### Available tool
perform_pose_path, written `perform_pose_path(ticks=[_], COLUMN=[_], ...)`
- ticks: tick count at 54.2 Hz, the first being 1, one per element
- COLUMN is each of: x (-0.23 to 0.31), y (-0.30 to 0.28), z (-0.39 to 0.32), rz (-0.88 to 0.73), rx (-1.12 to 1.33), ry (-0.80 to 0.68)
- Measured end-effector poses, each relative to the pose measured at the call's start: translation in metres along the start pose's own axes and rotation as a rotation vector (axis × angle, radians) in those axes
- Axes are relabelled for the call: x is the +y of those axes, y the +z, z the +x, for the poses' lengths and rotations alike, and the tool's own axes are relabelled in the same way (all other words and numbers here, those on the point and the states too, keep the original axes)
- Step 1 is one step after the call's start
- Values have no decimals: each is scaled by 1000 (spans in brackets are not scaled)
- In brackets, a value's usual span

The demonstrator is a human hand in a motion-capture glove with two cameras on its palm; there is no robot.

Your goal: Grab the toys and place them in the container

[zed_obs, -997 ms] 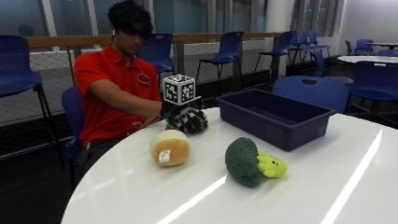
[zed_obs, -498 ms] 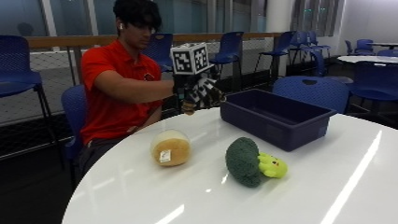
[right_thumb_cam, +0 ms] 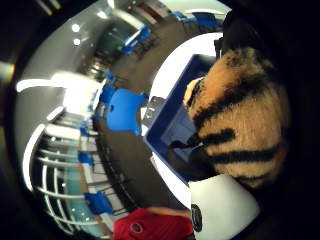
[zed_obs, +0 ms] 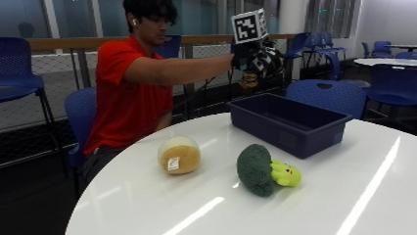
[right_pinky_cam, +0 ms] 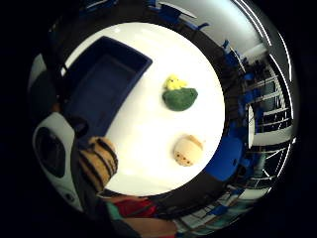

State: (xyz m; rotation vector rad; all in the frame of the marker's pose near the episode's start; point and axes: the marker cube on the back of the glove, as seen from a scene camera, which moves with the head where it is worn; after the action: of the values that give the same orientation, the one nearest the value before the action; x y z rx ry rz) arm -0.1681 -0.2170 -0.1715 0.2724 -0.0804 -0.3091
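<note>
My gloved right hand [zed_obs: 259, 58] is raised high above the near end of the dark blue container [zed_obs: 287, 124] and grips a striped orange-and-black plush toy [zed_obs: 249, 78]. The toy [right_thumb_cam: 240, 120] fills much of the thumb side palm view, with the container [right_thumb_cam: 172, 131] below it. A tan round plush [zed_obs: 178, 154] and a green broccoli plush with a yellow face [zed_obs: 263, 170] lie on the white round table [zed_obs: 326, 196]. In the little finger side palm view the striped toy [right_pinky_cam: 97, 161], container [right_pinky_cam: 101, 84], green plush [right_pinky_cam: 179, 96] and tan plush [right_pinky_cam: 187, 150] all show.
The container stands at the table's far side, apart from the two plush toys in front of it. Blue chairs [zed_obs: 329, 95] stand around the table, one just behind the container. A railing [zed_obs: 65, 44] runs behind the person.
The hand has risen from the table's far edge with the striped toy and moved up and toward the container. The outside camera has also shifted.
</note>
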Motion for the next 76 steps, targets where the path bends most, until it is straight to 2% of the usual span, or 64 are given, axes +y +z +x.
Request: perform_pose_path(ticks=[13, 18, 22, 27, 39, 52, 64, 76], x=[-45, -47, -42, -30, 17, 98, 146, 170], y=[24, 48, 59, 58, 46, 59, 76, 92], z=[-51, -42, -38, -21, 73, 204, 264, 289], rz=[-70, -192, -281, -273, -263, -256, -291, -291], rx=[-58, 103, 86, -16, 24, 39, 31, 17], ry=[-63, -82, -72, -159, -134, 154, 248, 291])
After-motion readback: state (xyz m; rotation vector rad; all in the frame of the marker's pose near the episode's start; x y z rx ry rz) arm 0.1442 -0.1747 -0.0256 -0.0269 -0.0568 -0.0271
